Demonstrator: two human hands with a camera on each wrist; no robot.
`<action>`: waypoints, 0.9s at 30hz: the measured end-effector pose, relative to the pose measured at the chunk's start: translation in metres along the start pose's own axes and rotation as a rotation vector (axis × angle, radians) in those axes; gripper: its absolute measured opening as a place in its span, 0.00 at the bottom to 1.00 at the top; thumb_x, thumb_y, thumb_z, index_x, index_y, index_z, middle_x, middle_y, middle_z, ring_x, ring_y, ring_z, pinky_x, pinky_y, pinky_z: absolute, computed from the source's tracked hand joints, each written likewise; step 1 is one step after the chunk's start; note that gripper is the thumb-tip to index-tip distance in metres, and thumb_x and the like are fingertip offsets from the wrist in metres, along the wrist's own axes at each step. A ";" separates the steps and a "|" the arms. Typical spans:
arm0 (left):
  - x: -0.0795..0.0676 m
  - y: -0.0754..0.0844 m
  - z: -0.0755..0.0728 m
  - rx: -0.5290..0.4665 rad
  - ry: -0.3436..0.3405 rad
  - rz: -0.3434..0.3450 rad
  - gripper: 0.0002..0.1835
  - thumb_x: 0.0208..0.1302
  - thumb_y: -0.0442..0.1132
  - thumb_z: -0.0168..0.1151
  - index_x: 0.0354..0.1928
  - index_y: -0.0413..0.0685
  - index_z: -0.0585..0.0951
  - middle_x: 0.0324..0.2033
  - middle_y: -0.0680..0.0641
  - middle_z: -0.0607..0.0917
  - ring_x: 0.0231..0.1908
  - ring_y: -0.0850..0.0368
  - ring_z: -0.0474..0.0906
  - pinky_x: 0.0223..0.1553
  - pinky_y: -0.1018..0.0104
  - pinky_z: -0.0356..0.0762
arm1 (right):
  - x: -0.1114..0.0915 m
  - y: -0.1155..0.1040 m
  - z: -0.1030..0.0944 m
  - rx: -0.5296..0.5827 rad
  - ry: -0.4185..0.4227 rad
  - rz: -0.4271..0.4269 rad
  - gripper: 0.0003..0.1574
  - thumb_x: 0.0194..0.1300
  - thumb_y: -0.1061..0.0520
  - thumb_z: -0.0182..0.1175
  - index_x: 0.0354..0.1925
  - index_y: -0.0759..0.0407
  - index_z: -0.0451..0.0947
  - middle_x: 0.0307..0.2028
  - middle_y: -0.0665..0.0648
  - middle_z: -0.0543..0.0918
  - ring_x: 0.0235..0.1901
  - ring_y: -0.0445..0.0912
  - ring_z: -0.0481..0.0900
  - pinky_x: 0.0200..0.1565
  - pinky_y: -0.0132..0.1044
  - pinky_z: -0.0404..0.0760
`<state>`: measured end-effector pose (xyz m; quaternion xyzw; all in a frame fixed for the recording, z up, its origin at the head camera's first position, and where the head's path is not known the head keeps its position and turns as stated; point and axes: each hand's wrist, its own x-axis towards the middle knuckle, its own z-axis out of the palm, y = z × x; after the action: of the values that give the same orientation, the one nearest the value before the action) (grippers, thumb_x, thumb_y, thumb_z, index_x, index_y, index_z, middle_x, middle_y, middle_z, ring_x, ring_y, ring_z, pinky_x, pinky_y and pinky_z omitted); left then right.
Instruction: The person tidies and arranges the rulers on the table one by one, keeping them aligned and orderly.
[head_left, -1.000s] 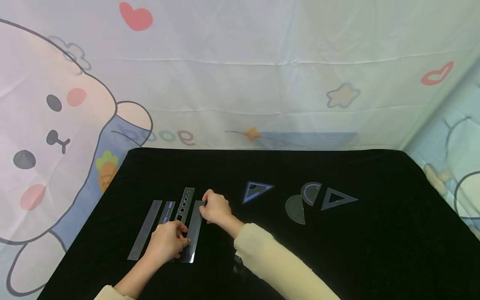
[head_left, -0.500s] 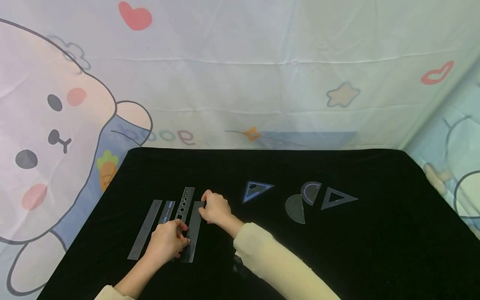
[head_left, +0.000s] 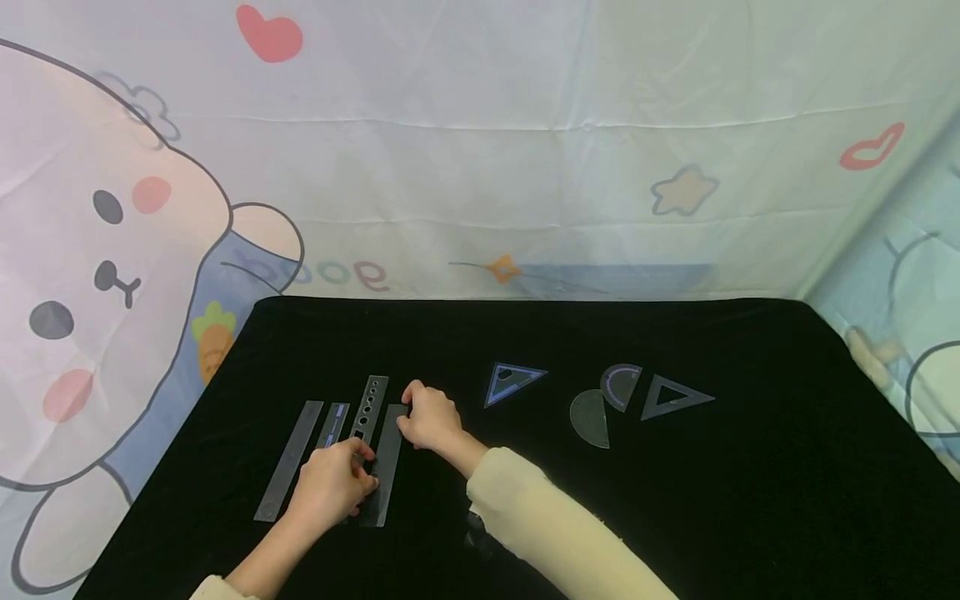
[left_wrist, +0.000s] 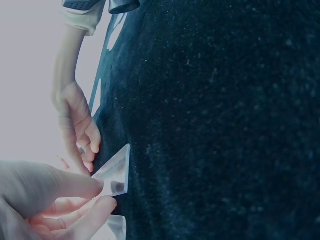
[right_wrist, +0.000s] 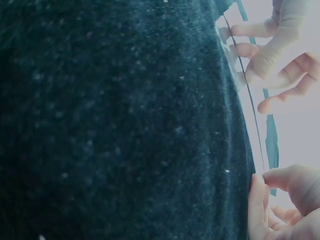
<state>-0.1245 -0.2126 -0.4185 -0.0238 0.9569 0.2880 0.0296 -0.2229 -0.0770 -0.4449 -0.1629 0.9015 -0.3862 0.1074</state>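
Grey ruler [head_left: 387,468] has R hand [head_left: 431,418] gripping far end & L hand [head_left: 330,483] nearer.

The head camera looks forward and down from above, far enough back to take in the black cloth [head_left: 675,508], the backdrop [head_left: 480,175] and both hands from behind. The left wrist camera sits close to the left hand [head_left: 330,482], low and turned on its side, facing across to the right hand [head_left: 432,417]. The right wrist camera, also close, low and turned sideways, has its own hand at lower right and the left one above. All three views share both hands; head and right wrist share the ruler [head_left: 392,442] between them.
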 end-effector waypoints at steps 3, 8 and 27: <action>0.001 0.001 -0.002 0.013 0.013 0.011 0.12 0.49 0.31 0.66 0.38 0.41 0.78 0.16 0.53 0.76 0.10 0.64 0.71 0.11 0.72 0.69 | 0.001 0.002 -0.002 0.065 -0.019 0.011 0.16 0.62 0.58 0.58 0.48 0.59 0.70 0.25 0.53 0.75 0.13 0.39 0.75 0.18 0.28 0.74; 0.003 0.003 -0.005 0.021 0.038 0.037 0.11 0.50 0.32 0.67 0.37 0.42 0.79 0.17 0.53 0.77 0.12 0.65 0.71 0.13 0.71 0.69 | 0.003 0.004 -0.006 0.171 -0.069 0.037 0.15 0.63 0.58 0.57 0.49 0.58 0.70 0.25 0.53 0.75 0.15 0.41 0.77 0.19 0.28 0.77; 0.016 0.009 0.002 -0.020 0.157 0.132 0.08 0.49 0.33 0.67 0.33 0.47 0.80 0.27 0.52 0.81 0.26 0.63 0.78 0.26 0.70 0.76 | -0.005 0.013 -0.031 0.009 0.042 -0.181 0.11 0.62 0.56 0.56 0.43 0.56 0.77 0.33 0.51 0.80 0.29 0.38 0.74 0.30 0.27 0.73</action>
<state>-0.1406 -0.2040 -0.4161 0.0166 0.9528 0.2962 -0.0649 -0.2308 -0.0462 -0.4333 -0.2352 0.8835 -0.4015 0.0539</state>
